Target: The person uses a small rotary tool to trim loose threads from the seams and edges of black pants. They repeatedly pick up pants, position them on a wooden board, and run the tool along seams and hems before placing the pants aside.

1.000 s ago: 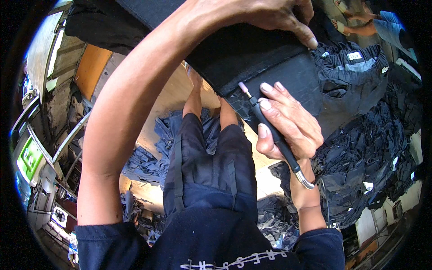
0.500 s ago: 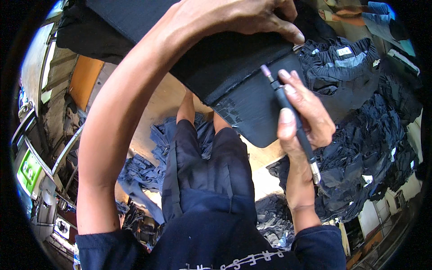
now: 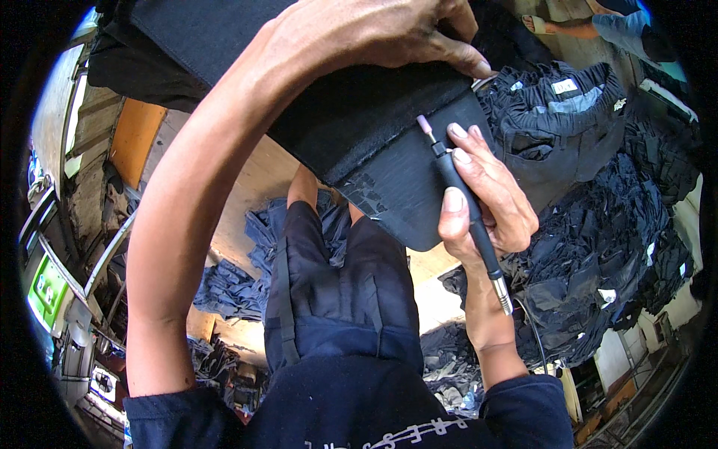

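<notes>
A slim black rotary grinder handpiece (image 3: 470, 206) lies across my right hand (image 3: 499, 202), held between thumb and fingers. Its small pinkish-purple grinding stone (image 3: 424, 123) hovers over or touches the seam of a black garment (image 3: 366, 112); contact cannot be told. The garment is drawn over a dark, round-ended board (image 3: 419, 194) with worn tape along its near edge. My left arm reaches over the cloth, and my left hand (image 3: 419, 34) pinches its right end with the thumb. The other left fingers are partly hidden at the upper edge.
Dark trousers with an elastic waist (image 3: 553, 112) lie just right of the board. Beyond them is a large heap of black garments (image 3: 598, 239). Blue-grey clothes (image 3: 239, 277) lie on the floor by my legs. Another person's leg (image 3: 568, 28) shows at the upper right.
The handpiece and my right hand have shifted a little left, with the stone farther along the seam. My left hand and the view have shifted slightly too.
</notes>
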The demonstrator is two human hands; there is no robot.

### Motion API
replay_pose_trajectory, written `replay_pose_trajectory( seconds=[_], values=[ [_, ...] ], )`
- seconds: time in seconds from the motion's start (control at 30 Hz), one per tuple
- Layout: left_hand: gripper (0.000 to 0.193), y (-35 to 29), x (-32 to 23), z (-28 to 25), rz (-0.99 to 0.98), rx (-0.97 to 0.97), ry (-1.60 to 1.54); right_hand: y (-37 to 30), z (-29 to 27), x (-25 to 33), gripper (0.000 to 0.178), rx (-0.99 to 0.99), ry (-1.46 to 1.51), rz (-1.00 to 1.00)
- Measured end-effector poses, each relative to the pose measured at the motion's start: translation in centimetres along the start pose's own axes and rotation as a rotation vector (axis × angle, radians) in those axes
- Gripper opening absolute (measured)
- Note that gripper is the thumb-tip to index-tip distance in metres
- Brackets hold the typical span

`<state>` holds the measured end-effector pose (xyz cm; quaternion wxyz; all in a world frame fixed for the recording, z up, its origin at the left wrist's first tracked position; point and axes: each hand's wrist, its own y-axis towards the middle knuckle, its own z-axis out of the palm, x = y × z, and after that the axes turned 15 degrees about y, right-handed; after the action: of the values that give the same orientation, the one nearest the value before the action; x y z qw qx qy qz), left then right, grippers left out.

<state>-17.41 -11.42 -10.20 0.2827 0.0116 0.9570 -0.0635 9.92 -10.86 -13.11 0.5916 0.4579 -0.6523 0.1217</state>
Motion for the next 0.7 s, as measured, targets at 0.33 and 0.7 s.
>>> replay_pose_trajectory(
  seconds=[0.33, 0.7],
  values=[
    [0.035, 0.0, 0.0, -0.5, -0.021, 0.044, -0.021, 0.1, 0.0, -0.1, 0.033, -0.011, 0.003, -0.002],
    [0.039, 0.3, 0.0, 0.3, -0.054, 0.031, 0.015, -0.1, 0.2, -0.4, 0.034, -0.134, -0.038, 0.018]
  ],
)
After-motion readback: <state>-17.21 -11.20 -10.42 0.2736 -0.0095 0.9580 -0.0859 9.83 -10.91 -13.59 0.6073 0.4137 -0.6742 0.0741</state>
